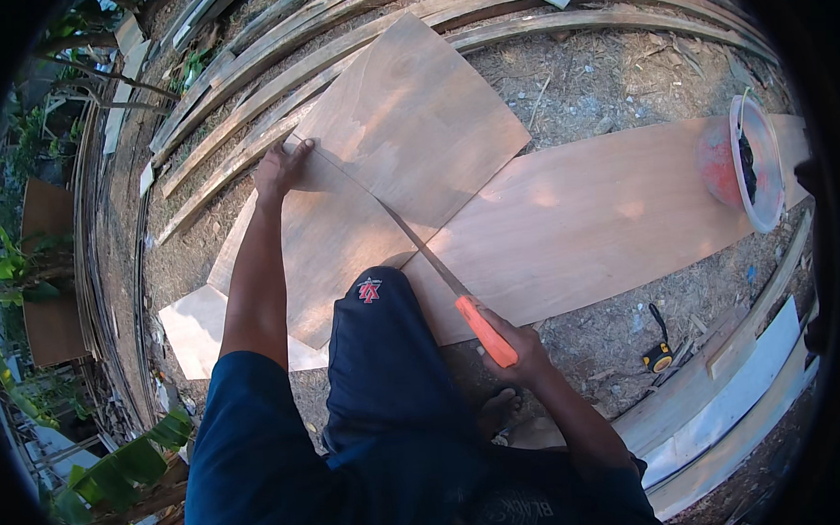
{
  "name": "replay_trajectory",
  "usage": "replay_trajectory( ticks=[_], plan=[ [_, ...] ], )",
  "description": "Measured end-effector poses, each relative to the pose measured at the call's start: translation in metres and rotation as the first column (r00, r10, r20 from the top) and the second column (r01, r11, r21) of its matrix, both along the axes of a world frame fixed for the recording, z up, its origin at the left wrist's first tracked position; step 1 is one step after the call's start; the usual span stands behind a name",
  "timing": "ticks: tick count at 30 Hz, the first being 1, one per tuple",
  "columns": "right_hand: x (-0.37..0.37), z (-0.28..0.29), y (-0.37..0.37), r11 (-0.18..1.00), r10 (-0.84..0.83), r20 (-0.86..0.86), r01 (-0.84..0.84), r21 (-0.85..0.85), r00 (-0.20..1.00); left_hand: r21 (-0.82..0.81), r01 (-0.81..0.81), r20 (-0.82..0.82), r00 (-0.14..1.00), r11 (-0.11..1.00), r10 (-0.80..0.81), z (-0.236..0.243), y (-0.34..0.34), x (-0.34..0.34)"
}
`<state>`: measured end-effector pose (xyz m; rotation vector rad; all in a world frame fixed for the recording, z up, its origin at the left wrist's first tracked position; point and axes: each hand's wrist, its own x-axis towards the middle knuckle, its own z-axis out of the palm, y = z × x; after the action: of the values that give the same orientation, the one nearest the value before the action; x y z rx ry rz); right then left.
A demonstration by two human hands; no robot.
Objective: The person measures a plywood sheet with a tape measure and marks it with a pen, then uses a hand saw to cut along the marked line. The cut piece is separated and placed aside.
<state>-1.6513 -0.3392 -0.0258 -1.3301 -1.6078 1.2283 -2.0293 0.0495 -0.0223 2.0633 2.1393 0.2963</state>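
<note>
A handsaw with an orange handle is in my right hand, its fingers closed round the grip. The narrow blade slants away to the left across a plywood sheet. A thin dark line runs on from the blade's far end toward my left hand. That hand is at the sheet's left edge, thumb on top and apart, fingers bent at the edge and partly hidden. My knee is bent against the near side of the sheet, beside the blade.
Another long plywood sheet lies underneath, stretching right. On its right end stands a whitish and red plastic bucket with dark contents. A yellow and black tape measure is on the ground. Long timber strips lie beyond; more boards lie near right.
</note>
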Motion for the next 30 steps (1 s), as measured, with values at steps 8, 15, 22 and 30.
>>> replay_trajectory(
  ticks=[8,15,22,30],
  plan=[
    [0.002,-0.007,0.011,0.983,-0.005,-0.026,0.000,-0.186,1.000,-0.244,-0.120,-0.026,0.993,0.962,0.117,0.023,-0.017,0.013],
    [-0.009,-0.043,0.011,0.998,-0.048,-0.082,0.045,-0.044,0.995,0.157,-0.085,-0.111,0.989,0.984,0.103,0.077,-0.087,0.050],
    [0.014,-0.010,0.041,0.994,0.112,0.113,-0.112,0.000,0.987,0.101,-0.346,-0.006,0.937,0.933,0.348,0.136,-0.160,0.045],
    [-0.059,0.116,0.160,0.927,0.342,0.133,-0.357,0.115,0.930,0.351,-0.602,0.013,0.769,0.718,0.639,0.264,-0.168,-0.070]
  ],
)
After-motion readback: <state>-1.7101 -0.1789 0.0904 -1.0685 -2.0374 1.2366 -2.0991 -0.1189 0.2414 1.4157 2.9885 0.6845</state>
